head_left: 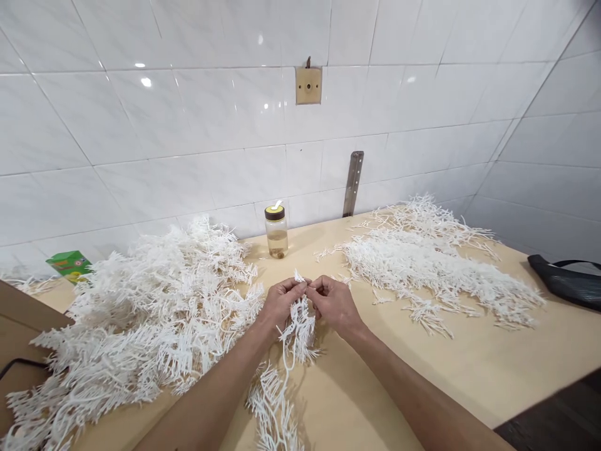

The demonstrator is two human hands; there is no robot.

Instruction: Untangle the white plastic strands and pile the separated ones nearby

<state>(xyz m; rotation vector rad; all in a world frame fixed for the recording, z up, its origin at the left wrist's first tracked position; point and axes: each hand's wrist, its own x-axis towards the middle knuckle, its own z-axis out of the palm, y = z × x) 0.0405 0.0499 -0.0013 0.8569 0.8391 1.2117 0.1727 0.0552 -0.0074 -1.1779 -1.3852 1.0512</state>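
Note:
My left hand pinches the top of a white branched strand over the middle of the table. Right beside it, my right hand has its thumb and forefinger pressed together at the same spot; whatever lies between these fingertips is too small to make out. The strand hangs below my hands, and its lower part reaches toward the near edge of the view. A large heap of white branched pieces lies to the left, and a flatter pile of similar pieces lies to the right.
Behind my hands stands a clear bottle with a dark lid, partly filled with liquid. A green box and a brown carton are at the left. A metal strip leans on the tiled wall. A black bag sits far right.

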